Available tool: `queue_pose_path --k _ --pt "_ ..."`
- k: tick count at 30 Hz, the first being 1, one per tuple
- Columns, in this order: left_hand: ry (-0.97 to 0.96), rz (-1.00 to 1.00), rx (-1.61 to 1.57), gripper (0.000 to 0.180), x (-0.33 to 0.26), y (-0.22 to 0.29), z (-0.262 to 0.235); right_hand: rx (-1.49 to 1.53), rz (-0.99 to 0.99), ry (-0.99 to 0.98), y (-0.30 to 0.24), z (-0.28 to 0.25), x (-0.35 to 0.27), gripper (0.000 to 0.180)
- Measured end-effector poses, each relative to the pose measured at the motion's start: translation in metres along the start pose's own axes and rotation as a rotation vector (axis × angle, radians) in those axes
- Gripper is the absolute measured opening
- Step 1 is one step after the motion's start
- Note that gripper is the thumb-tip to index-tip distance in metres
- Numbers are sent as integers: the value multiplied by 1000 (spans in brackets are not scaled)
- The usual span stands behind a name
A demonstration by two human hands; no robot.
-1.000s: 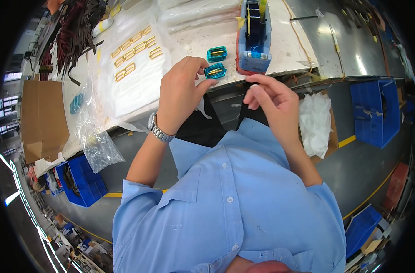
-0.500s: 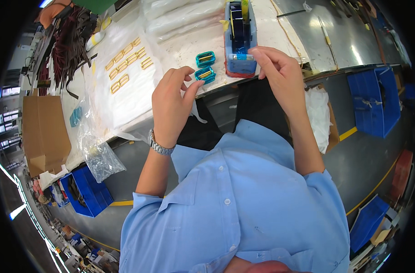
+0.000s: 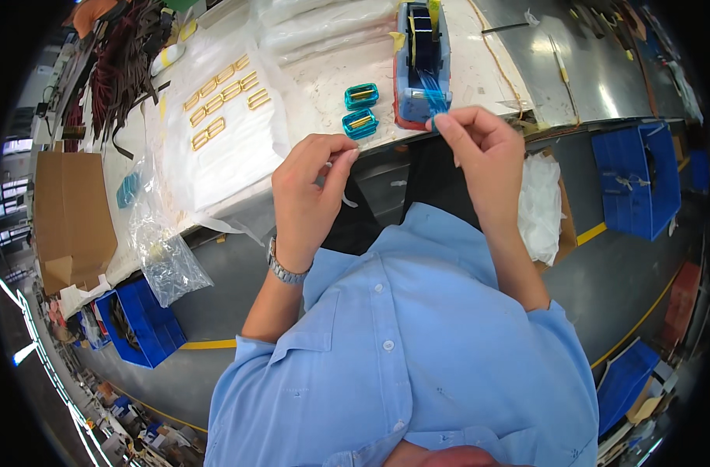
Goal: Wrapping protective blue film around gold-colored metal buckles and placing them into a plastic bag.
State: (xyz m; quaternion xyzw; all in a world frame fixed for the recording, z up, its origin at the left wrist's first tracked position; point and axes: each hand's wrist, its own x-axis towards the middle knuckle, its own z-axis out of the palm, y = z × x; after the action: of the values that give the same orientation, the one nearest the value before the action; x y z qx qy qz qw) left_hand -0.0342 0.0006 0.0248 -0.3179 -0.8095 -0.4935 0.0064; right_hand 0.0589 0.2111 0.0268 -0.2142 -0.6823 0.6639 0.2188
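Observation:
My right hand [image 3: 487, 148] pinches the loose end of a strip of clear blue tape [image 3: 431, 95]. The strip stretches from the roll in a blue tape dispenser [image 3: 422, 62] at the table's front edge. My left hand [image 3: 312, 183], with a metal watch at the wrist, is closed at thumb and index fingertips in front of the table edge; anything between them is too small to make out. Just beyond it lie two gold buckles covered in blue film, a nearer one [image 3: 359, 123] and a farther one [image 3: 361, 96], left of the dispenser.
Several bare gold buckles [image 3: 222, 91] lie in rows on white sheeting at the left. Rolled clear plastic [image 3: 324, 35] lies behind. A plastic bag [image 3: 168, 265] hangs over the left edge near a cardboard box [image 3: 71, 218]. Blue bins [image 3: 631, 179] stand on the floor.
My right hand has drawn the tape end off the dispenser toward me. My left hand has come away from the nearer wrapped buckle, and its fingertips have closed together.

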Motion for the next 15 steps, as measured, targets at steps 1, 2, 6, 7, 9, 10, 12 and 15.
queue_pose_path --k 1,2,6,7,9,10,12,15 --pt "-4 2 -1 8 -2 0 -1 13 65 -24 21 -3 -9 15" --pt "-11 -9 6 8 -5 -1 -2 66 110 -36 34 -2 -17 15" --pt "-2 -88 -9 7 -16 -12 -14 115 171 -80 37 -2 -37 14" --pt "0 -88 2 7 -14 -13 -22 116 156 -111 35 0 -36 13" --pt "88 -110 14 4 -4 -15 -43 128 174 -115 36 -3 -34 13" --pt "140 -113 30 4 3 -16 -57 136 193 -125 38 -4 -33 12" --pt "239 -119 97 7 23 -30 -85 192 147 -151 39 -8 -34 11" --pt "237 -68 323 10 50 -77 -129 239 155 -183 36 -10 -36 12"
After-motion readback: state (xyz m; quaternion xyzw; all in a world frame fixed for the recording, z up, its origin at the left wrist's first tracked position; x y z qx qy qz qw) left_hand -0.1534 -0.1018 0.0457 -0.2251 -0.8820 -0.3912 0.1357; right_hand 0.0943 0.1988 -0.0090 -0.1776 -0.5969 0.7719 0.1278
